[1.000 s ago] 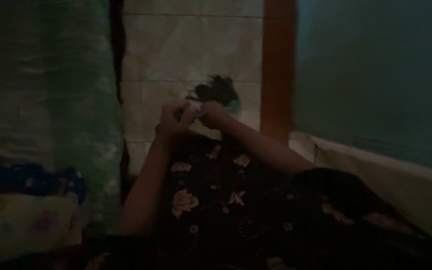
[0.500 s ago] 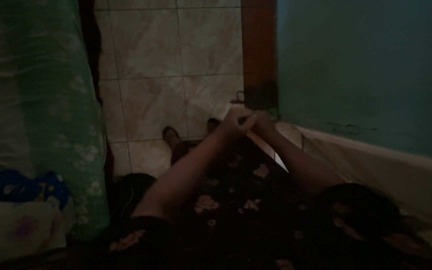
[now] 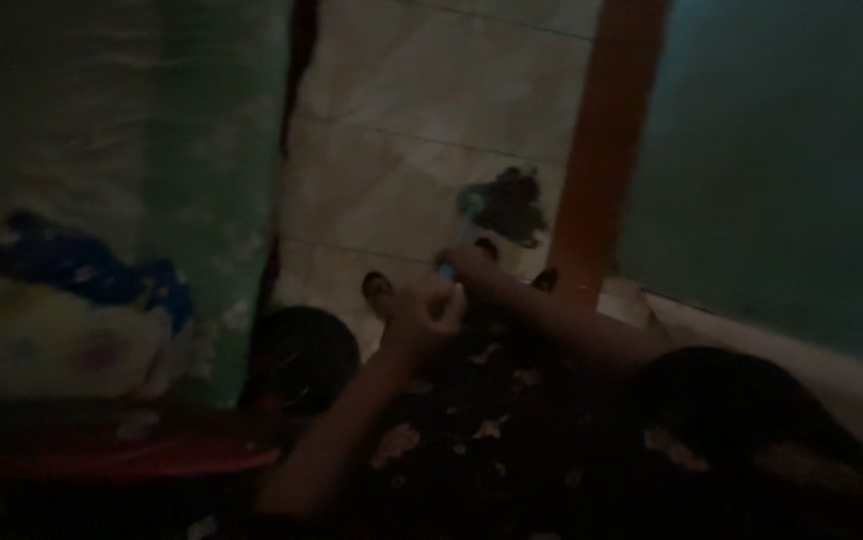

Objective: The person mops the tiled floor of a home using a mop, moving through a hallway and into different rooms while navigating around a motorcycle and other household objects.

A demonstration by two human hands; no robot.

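Small blue object (image 3: 446, 270): pinched between both grips.
Left hand (image 3: 421, 320): curled, touching right.
Right hand (image 3: 471, 265): grip closed on object.
Beyond: tiled floor (image 3: 401, 170).

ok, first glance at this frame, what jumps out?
The two hands meet at the centre over a dark flowered cloth: the left hand and right hand pinch a small blue thing, too dim to identify. Behind them lies a pale tiled floor with a dark clump on it, and an orange-brown post stands to the right.
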